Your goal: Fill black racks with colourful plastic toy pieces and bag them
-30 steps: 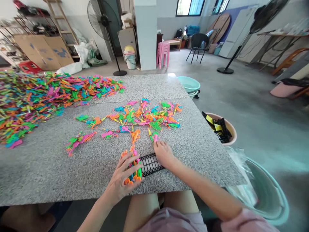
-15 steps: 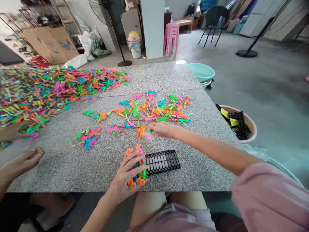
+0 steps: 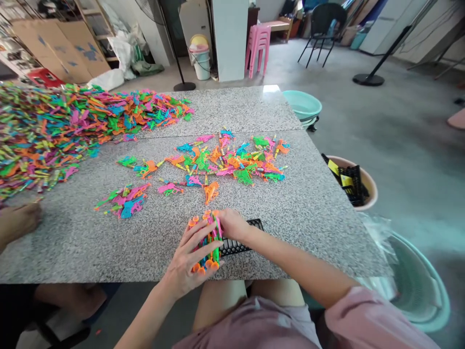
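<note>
My left hand [image 3: 189,257] is spread over a packed row of colourful plastic toy guns [image 3: 207,242], its fingers curved around them. Orange cup-shaped tips stick out at both ends of the row. The row is at the left end of a black lattice basket [image 3: 232,246], whose left part is hidden. My right hand [image 3: 234,225] reaches across the basket, fingers closed at the row's upper right side, where a pink toy gun [image 3: 218,229] shows; the fingertips are partly hidden. Beyond lies a loose cluster of toy guns [image 3: 245,175], with one orange toy gun [image 3: 211,192] nearest.
A large heap of toy guns [image 3: 72,121] covers the table's far left. A smaller pile [image 3: 127,201] lies nearer, close to another person's hand [image 3: 23,220]. Right of the granite table [image 3: 308,218] stand a tub of black baskets [image 3: 366,186] and green basins [image 3: 441,310].
My right hand has come back from the cluster to the row, bringing a pink-and-green toy gun. My left hand stays on the row. The other person's hands have drawn left.
</note>
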Available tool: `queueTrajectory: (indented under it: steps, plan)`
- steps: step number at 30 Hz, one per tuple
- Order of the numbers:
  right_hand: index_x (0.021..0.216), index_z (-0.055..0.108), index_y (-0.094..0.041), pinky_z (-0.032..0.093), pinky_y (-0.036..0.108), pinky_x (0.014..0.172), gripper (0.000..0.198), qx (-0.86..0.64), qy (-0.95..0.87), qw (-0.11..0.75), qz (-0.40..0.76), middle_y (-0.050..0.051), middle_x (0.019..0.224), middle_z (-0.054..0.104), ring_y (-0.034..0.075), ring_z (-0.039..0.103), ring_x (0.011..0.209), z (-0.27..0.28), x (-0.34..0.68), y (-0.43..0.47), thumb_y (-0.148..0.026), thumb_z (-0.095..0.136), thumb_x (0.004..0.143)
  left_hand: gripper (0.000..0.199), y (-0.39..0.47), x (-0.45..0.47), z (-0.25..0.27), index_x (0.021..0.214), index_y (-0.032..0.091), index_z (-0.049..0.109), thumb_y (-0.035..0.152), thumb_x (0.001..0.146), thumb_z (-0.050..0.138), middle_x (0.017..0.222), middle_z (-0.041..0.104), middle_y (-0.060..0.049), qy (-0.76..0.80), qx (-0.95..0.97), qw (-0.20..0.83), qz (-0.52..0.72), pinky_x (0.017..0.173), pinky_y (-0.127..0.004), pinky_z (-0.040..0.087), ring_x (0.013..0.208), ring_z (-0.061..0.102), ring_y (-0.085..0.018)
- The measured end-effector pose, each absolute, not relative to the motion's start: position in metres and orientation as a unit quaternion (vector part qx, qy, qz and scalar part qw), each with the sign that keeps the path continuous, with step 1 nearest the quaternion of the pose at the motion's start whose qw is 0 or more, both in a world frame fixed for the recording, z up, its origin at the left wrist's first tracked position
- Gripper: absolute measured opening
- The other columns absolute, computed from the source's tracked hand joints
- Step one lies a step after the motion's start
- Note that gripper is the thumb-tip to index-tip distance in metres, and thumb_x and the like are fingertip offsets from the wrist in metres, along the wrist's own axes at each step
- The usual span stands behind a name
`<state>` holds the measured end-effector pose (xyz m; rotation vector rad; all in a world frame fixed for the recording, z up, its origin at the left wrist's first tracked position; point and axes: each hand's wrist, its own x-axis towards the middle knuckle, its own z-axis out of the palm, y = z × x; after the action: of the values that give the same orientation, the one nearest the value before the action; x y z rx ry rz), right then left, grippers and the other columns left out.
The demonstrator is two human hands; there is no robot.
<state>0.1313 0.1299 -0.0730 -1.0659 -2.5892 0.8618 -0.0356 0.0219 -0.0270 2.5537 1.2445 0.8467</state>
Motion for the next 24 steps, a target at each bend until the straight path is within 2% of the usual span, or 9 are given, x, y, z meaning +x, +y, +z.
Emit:
queueTrajectory:
  steps: [3,5,8,11,13,16,20,24]
  plan:
    - [0.092,0.070,-0.016,0.042,0.024,0.061,0.014,-0.367,-0.884,0.093,0.275,0.007,0.074,0.071,0.018,0.064,0.067,-0.069,0.129,0.124,-0.018,0.058,0.086,0.036,0.026,-0.035,-0.020,0.123,0.026,0.061,0.023,0.088,0.066,0.141,0.057,-0.006,0.408,0.877,0.032,0.252,0.120,-0.061,0.013,0.140,0.038,-0.030]
    - [0.091,0.071,-0.017,0.044,0.023,0.064,0.012,-0.344,-0.884,0.103,0.298,0.004,0.076,0.071,0.017,0.064,0.069,-0.068,0.132,0.129,-0.016,0.061,0.084,0.031,0.029,-0.035,-0.014,0.118,0.026,0.064,0.027,0.088,0.066,0.137,0.061,-0.003,0.396,0.893,0.026,0.212,0.121,-0.059,0.007,0.143,0.035,-0.030]
    - [0.096,0.070,-0.019,0.048,0.023,0.073,0.022,-0.289,-0.901,0.105,0.305,0.003,0.089,0.072,0.017,0.066,0.082,-0.064,0.135,0.154,-0.009,0.066,0.076,0.024,0.030,-0.035,-0.008,0.112,0.024,0.065,0.029,0.088,0.064,0.140,0.059,-0.004,0.401,0.896,0.030,0.187,0.122,-0.057,0.009,0.143,0.034,-0.030]
    - [0.118,0.064,-0.017,0.050,0.030,0.087,0.040,-0.306,-0.925,0.121,0.192,0.010,0.125,0.065,0.021,0.060,0.111,-0.057,0.124,0.180,-0.001,0.054,0.082,0.024,0.027,-0.036,-0.009,0.112,0.022,0.064,0.025,0.088,0.062,0.143,0.056,-0.007,0.416,0.891,0.022,0.183,0.120,-0.060,0.017,0.146,0.029,-0.032]
    - [0.123,0.060,-0.016,0.051,0.034,0.090,0.040,-0.309,-0.939,0.091,0.124,0.012,0.139,0.055,0.024,0.053,0.123,-0.057,0.115,0.186,-0.003,0.048,0.088,0.025,0.024,-0.038,-0.011,0.113,0.021,0.064,0.023,0.088,0.062,0.143,0.055,-0.008,0.420,0.889,0.021,0.181,0.118,-0.062,0.022,0.147,0.025,-0.034]
    - [0.115,0.063,-0.015,0.052,0.033,0.089,0.030,-0.299,-0.949,0.032,0.095,0.012,0.134,0.058,0.023,0.053,0.122,-0.063,0.117,0.183,-0.008,0.046,0.092,0.028,0.020,-0.043,-0.013,0.115,0.021,0.063,0.020,0.087,0.062,0.142,0.057,-0.007,0.417,0.890,0.027,0.181,0.117,-0.061,0.026,0.148,0.023,-0.033]
    - [0.124,0.057,-0.016,0.051,0.031,0.088,0.036,-0.274,-0.960,0.060,0.020,0.012,0.131,0.059,0.020,0.055,0.116,-0.062,0.128,0.196,-0.005,0.044,0.093,0.024,0.019,-0.047,-0.010,0.110,0.023,0.065,0.023,0.086,0.063,0.139,0.059,-0.006,0.418,0.888,0.055,0.187,0.117,-0.061,0.024,0.148,0.025,-0.034]
    - [0.108,0.064,-0.011,0.049,0.032,0.085,0.028,-0.151,-0.987,-0.011,-0.060,0.014,0.115,0.066,0.021,0.058,0.107,-0.056,0.110,0.233,-0.008,0.038,0.097,0.022,0.024,-0.047,-0.009,0.107,0.023,0.065,0.024,0.085,0.063,0.140,0.058,-0.007,0.410,0.893,0.063,0.174,0.116,-0.064,0.022,0.148,0.023,-0.036]
